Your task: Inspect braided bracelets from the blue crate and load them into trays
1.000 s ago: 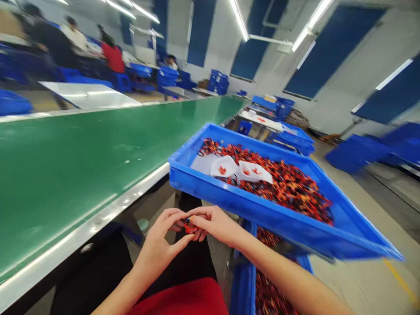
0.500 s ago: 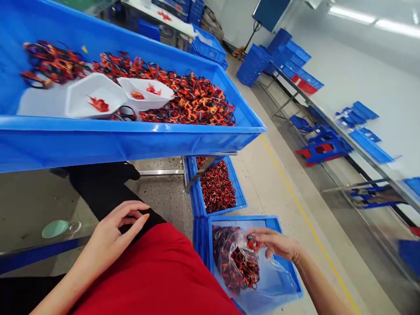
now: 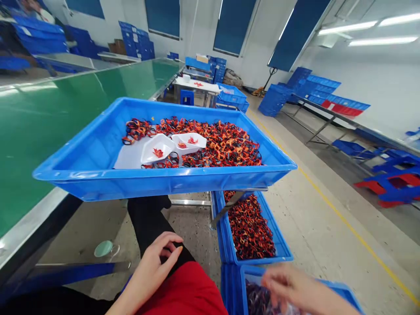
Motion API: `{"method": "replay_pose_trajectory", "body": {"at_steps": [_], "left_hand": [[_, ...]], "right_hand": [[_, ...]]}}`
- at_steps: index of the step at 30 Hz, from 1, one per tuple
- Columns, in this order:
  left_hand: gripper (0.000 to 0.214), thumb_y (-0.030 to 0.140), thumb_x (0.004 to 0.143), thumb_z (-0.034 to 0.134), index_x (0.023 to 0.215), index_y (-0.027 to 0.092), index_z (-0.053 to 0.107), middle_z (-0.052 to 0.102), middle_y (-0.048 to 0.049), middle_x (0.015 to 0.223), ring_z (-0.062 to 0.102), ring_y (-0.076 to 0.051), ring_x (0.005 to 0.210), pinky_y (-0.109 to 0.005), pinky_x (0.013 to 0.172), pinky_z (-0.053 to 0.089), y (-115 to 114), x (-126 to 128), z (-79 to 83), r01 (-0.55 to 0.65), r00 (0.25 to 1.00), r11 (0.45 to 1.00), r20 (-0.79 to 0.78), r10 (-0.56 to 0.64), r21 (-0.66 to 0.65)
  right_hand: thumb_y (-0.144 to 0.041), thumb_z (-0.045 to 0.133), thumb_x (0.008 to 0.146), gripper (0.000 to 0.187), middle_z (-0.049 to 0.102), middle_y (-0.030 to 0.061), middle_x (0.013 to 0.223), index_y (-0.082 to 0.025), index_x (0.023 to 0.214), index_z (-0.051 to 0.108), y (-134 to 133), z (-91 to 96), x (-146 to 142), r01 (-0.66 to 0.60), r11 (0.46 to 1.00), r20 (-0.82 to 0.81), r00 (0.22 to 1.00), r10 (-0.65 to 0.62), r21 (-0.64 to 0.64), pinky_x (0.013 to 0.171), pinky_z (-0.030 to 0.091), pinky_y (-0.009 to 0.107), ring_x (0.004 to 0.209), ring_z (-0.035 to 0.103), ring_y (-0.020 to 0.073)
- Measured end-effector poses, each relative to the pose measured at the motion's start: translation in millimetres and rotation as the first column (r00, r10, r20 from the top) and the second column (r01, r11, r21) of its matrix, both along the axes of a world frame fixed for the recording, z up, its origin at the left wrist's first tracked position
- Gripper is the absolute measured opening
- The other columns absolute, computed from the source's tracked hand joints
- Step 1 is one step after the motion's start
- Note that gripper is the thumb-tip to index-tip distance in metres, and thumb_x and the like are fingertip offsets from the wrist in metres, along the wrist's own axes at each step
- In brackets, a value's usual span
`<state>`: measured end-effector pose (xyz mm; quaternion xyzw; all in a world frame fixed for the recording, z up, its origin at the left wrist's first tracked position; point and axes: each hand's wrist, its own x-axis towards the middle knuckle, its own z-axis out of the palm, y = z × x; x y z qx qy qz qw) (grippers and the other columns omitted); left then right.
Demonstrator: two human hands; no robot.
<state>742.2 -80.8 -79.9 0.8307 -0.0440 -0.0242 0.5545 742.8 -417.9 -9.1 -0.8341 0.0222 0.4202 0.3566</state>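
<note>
The left hand (image 3: 154, 267) is positioned above the lap in a released state: its fingers curve loosely and grasp nothing visible. The right hand (image 3: 295, 288) appears at the bottom edge of the view, blurred by motion, above the lowest crate (image 3: 231, 288). Whether it is grasping anything cannot be determined. Dark loops (image 3: 257, 295) lie in that crate just beneath the right hand, and are mostly hidden by it and by the frame edge, so their quantity cannot be assessed. Directly beyond, the middle crate (image 3: 223, 223) contains a deep layer of red-and-black loops (image 3: 249, 227). Farther out, the large tray (image 3: 164, 186) stands above the crates and holds the main mass of loops (image 3: 219, 144), spread across most of its floor. A white sheet (image 3: 127, 157) lies exposed at its left side. Two white scoops (image 3: 155, 151) rest on that sheet and the adjacent loops, each containing a few red pieces. Loops therefore remain in all three containers, with the largest visible quantity in the tray. A green conveyor belt (image 3: 65, 105) runs along the left.
</note>
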Motion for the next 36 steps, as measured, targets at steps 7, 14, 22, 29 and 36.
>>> {"method": "replay_pose_trajectory", "body": {"at_steps": [7,14,22,29,36], "left_hand": [[0.015,0.030,0.086,0.051,0.093,0.024,0.062,0.062,-0.0047,0.097,0.061,-0.015,0.075,-0.026,0.066,0.054,22,-10,18.8,-0.148,0.981,0.989,0.122,0.151,-0.030],[0.012,0.030,0.084,0.054,0.091,0.024,0.063,0.064,-0.0041,0.094,0.062,-0.017,0.079,-0.025,0.066,0.054,47,-19,35.0,-0.302,0.916,0.951,0.258,0.307,-0.061],[0.011,0.029,0.083,0.055,0.092,0.025,0.061,0.064,-0.0019,0.090,0.063,-0.016,0.077,-0.024,0.068,0.054,69,-19,46.8,-0.364,0.874,0.921,0.292,0.389,-0.138],[0.039,0.030,0.079,0.061,0.116,0.026,0.049,0.059,-0.0025,0.101,0.062,-0.014,0.079,-0.028,0.074,0.055,68,5,112.2,-0.392,0.800,0.856,0.335,0.499,-0.338],[0.041,0.030,0.076,0.065,0.115,0.025,0.053,0.061,-0.0005,0.094,0.063,-0.016,0.079,-0.032,0.078,0.055,60,16,134.0,-0.387,0.791,0.841,0.332,0.513,-0.378]], "right_hand": [[-0.035,0.049,0.086,0.022,0.067,0.0033,0.076,-0.022,0.090,0.066,132,147.8,127,-0.431,0.892,0.792,0.588,0.165,0.135,0.057,0.044,0.027,0.060,0.058,0.0128],[-0.017,0.065,0.069,0.011,0.068,0.0150,0.088,-0.012,0.078,0.071,276,109.8,207,-0.454,0.826,0.780,0.358,0.513,-0.335,0.083,0.042,0.041,0.092,0.060,0.0305],[-0.020,0.055,0.080,0.019,0.069,0.0085,0.077,-0.013,0.088,0.071,279,115.4,214,-0.509,0.856,0.710,0.572,0.411,-0.085,0.062,0.049,0.026,0.069,0.063,0.0169],[-0.028,0.063,0.080,0.026,0.063,0.0011,0.071,-0.014,0.102,0.066,268,127.9,168,-0.331,0.722,0.285,0.939,0.191,0.608,0.047,0.044,0.012,0.052,0.052,0.0035],[-0.025,0.072,0.072,0.022,0.063,0.0004,0.070,-0.012,0.090,0.069,274,121.5,139,-0.119,0.608,-0.001,0.981,0.193,0.785,0.046,0.043,0.010,0.047,0.049,0.0013]]}}
